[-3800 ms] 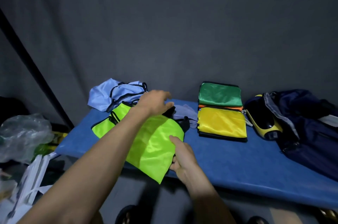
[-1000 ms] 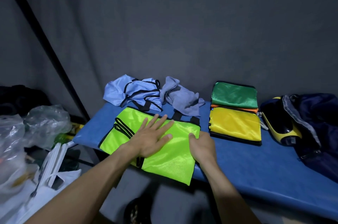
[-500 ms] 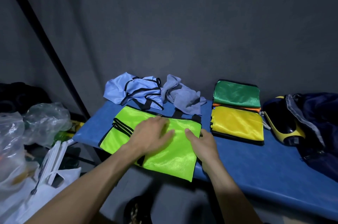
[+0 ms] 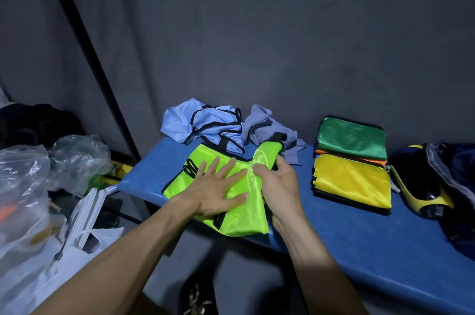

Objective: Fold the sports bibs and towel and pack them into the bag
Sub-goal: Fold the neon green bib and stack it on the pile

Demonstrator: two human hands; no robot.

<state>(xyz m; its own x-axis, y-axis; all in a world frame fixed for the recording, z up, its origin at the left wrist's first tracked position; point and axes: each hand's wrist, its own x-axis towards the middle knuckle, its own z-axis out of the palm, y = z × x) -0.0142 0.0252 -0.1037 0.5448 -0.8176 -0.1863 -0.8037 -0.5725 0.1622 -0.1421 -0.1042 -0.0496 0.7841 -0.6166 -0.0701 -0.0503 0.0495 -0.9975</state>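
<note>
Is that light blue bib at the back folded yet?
No. The light blue bib lies crumpled in a heap, black trim twisted, beside the grey towel.

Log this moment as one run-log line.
step: folding lime bib | left hand: pressing flat | right hand: lifting bib's right edge | folded stack: aside | bag: unpacked

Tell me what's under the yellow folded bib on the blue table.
Under the yellow bib only dark edges of more folded fabric show at its front and left; their colours are covered. An orange edge peeks out behind it, beneath the green bib.
</note>
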